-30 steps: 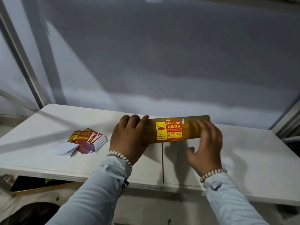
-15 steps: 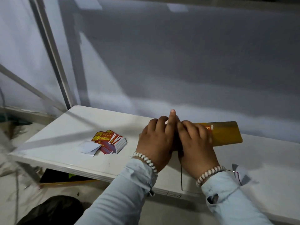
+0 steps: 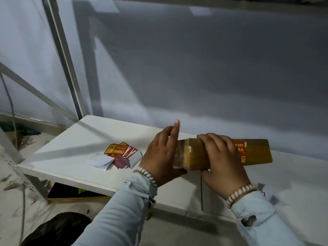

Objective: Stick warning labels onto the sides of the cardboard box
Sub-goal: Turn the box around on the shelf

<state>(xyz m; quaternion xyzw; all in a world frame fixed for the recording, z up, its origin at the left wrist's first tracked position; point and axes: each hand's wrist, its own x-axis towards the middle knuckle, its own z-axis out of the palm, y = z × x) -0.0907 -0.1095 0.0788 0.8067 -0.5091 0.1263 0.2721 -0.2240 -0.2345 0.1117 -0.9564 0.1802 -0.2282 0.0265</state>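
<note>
A long, narrow yellow-brown cardboard box (image 3: 255,151) lies on its side on the white table (image 3: 74,150), its taped end turned toward me. A red and yellow KEEP DRY label (image 3: 241,152) is stuck on its facing side, partly hidden by my fingers. My right hand (image 3: 221,157) lies over the top of the box and grips it. My left hand (image 3: 161,157) presses flat against the box's left end, fingers spread, index finger pointing up. A stack of the same warning labels (image 3: 124,155) sits to the left.
White peeled backing paper (image 3: 101,161) lies beside the label stack. Another scrap of backing (image 3: 271,197) lies by my right sleeve. A seam (image 3: 201,190) splits the tabletop. A white wall and metal frame posts stand behind. Dark items sit under the table.
The box has turned, so its taped left end now shows and the label has shifted right. My hands moved apart: the left one onto the box's end, the right one along its top.
</note>
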